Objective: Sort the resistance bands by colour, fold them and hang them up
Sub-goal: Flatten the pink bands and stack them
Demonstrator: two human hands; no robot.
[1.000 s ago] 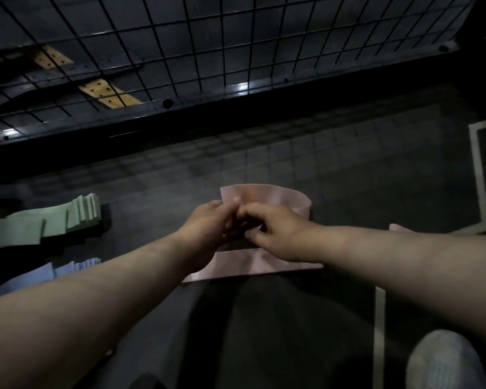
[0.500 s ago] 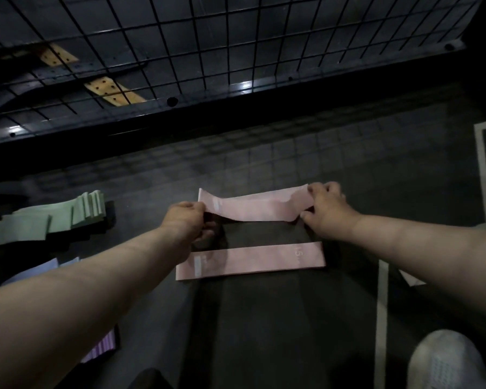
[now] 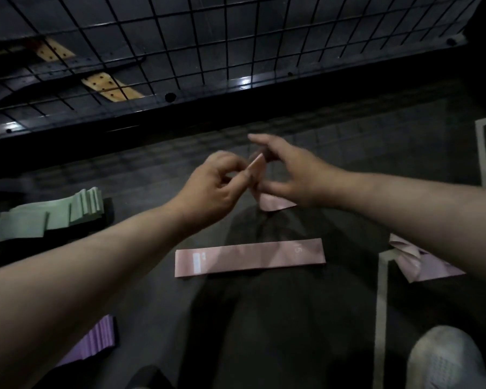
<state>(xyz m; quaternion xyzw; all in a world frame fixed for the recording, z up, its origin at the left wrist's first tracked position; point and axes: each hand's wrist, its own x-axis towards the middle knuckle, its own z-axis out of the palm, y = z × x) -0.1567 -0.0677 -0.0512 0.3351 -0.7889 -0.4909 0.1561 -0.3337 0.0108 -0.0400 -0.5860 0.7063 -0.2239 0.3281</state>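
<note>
A pink resistance band (image 3: 272, 202) hangs lifted off the floor, folded between both hands. My left hand (image 3: 213, 186) pinches its upper edge with thumb and forefinger. My right hand (image 3: 289, 175) holds it from the other side with fingers spread; blur hides the exact grip. A second pink band (image 3: 250, 257) lies flat on the dark floor just below the hands. Folded green bands (image 3: 54, 213) lie in a fanned pile at the left. Purple bands (image 3: 96, 341) lie at the lower left. More pink bands (image 3: 421, 262) lie under my right forearm.
A black wire grid panel (image 3: 236, 37) stands across the back, with wooden slats (image 3: 110, 87) behind it. White floor lines (image 3: 380, 304) run at the right. A white shoe (image 3: 446, 360) shows at the lower right corner.
The upper pink band was stretched flat between both hands; the hands have now come together and lifted it, folding it. The other pink band stays flat on the floor.
</note>
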